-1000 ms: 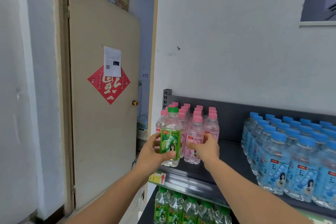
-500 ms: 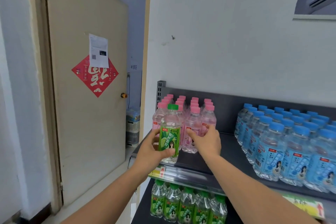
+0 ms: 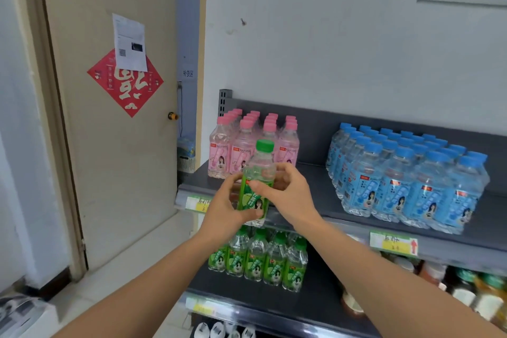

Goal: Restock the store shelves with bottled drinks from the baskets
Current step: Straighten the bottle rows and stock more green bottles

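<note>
Bottle (image 3: 260, 169) upright before shelf (image 3: 315, 182). Clasped low by left hand (image 3: 225, 211), fingers curled round it; pinched higher by right hand (image 3: 289, 195).

Bright, even light is washing the white wall (image 3: 329, 35), leaving shadow under the upper shelf (image 3: 315, 181). Wide-angle distortion is bowing the door frame (image 3: 59, 118) at left; jars (image 3: 488, 293) at lower right are blurring.
</note>
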